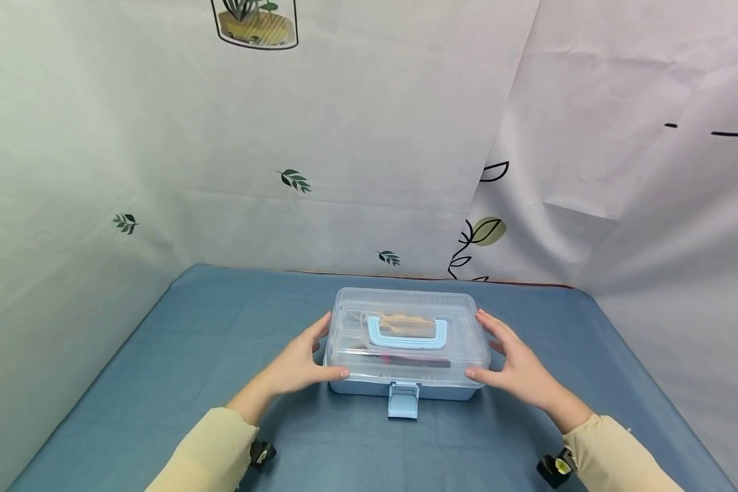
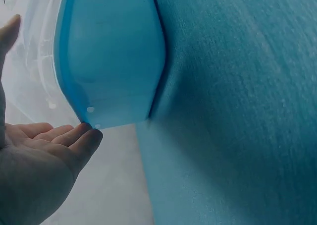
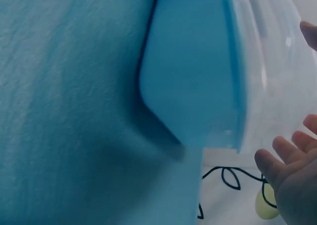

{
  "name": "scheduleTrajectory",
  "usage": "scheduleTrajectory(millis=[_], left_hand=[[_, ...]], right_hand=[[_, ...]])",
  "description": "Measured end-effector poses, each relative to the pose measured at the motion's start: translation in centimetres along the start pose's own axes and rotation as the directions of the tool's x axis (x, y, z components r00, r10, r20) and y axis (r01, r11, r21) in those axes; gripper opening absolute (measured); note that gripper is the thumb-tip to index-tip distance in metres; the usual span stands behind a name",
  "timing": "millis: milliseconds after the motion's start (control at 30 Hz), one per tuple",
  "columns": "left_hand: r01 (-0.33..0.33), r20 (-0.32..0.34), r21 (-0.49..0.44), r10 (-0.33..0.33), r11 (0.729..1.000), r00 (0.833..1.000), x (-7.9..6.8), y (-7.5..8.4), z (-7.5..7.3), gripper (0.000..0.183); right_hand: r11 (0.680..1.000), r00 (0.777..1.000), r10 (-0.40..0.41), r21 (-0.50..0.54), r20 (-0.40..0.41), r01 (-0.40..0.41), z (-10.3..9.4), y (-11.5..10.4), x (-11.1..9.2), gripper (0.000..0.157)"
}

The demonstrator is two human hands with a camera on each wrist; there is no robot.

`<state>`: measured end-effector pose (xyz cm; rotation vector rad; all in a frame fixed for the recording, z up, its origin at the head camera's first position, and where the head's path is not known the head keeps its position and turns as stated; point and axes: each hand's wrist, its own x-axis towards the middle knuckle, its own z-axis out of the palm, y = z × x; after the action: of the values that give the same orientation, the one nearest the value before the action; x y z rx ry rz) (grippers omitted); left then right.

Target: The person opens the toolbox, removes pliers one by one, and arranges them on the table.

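A plastic storage box (image 1: 406, 389) with a light-blue base and a clear lid (image 1: 357, 307) rests on the table. On the lid is a light-blue carry handle (image 1: 408, 342), and a light-blue latch (image 1: 403, 402) hangs flipped down at the front. Through the lid, small items show blurred. My left hand (image 1: 304, 359) is at the box's left end, thumb by the front corner; its outstretched fingers (image 2: 74, 138) meet the lid edge in the left wrist view. Around the right end spreads my right hand (image 1: 516, 369), fingers (image 3: 287, 150) extended close beside the lid.
Blue cloth covers the table (image 1: 221, 321), whose far edge lies behind the box. A white printed curtain (image 1: 375, 137) hangs at the back and both sides. Black wrist devices (image 1: 555, 470) sit below the sleeves.
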<state>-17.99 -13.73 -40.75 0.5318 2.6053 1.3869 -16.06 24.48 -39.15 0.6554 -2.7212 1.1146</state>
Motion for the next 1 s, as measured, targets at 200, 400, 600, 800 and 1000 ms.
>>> scheduleTrajectory(millis=[200,400,600,800,1000], left_hand=[[-0.039,-0.006,-0.001,0.039,0.999,0.999,-0.06,-0.26,0.01,0.106],[-0.031,-0.007,-0.004,0.031,1.0,0.999,-0.13,-0.28,0.07,0.103],[-0.023,-0.013,-0.009,0.023,1.0,1.0,-0.03,-0.14,0.05,0.102],[0.003,-0.03,-0.015,-0.003,1.0,1.0,0.22,0.11,-0.17,0.1],[0.029,-0.047,-0.003,-0.029,1.0,0.998,0.43,0.38,-0.34,0.097]], right_hand=[[0.999,0.999,0.017,0.044,0.045,-0.019,0.27,0.8,-0.2,0.102],[0.996,0.995,0.047,0.072,0.085,-0.054,0.24,1.08,-0.42,0.105],[0.995,0.992,0.086,0.048,0.087,-0.09,0.09,1.02,-0.4,0.105],[0.994,0.993,0.091,0.051,0.078,-0.096,-0.25,0.81,-0.21,0.102],[0.995,0.993,0.096,0.034,0.071,-0.098,-0.63,0.8,0.19,0.1]])
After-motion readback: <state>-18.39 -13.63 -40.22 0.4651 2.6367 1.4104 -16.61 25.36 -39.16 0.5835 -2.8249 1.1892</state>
